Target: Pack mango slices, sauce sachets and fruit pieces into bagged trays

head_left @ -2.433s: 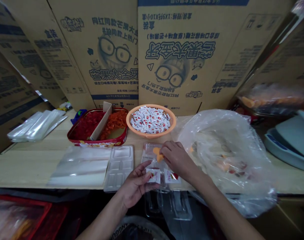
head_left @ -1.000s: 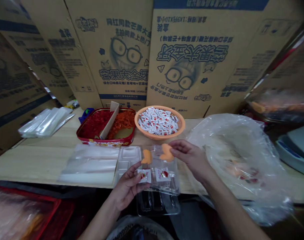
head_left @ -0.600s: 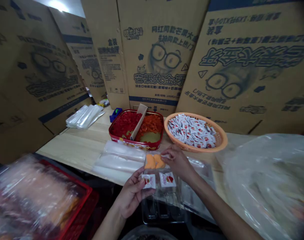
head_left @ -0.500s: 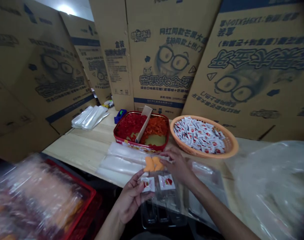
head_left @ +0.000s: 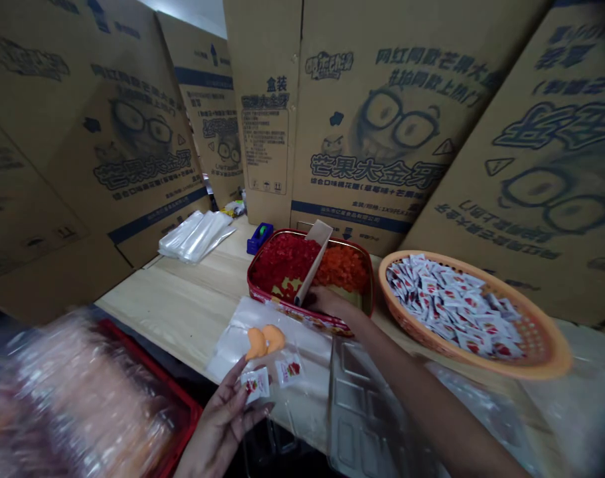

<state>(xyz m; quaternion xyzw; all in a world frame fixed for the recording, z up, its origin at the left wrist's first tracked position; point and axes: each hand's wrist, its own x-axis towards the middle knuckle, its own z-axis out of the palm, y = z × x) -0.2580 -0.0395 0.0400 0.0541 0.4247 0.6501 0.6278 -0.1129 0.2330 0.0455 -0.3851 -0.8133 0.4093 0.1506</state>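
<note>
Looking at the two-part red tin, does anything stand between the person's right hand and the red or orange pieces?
For the red pieces, yes: the cardboard divider stands between them and the right hand. Nothing visible blocks the orange pieces, on the hand's side of it.

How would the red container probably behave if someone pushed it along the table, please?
The red container would probably keep its shape, as its walls and rim look rigid. It seems unlikely to tip, being broad, low and flat on the table. The divider, though, rises above the rim and might shift with a jolt.
</note>
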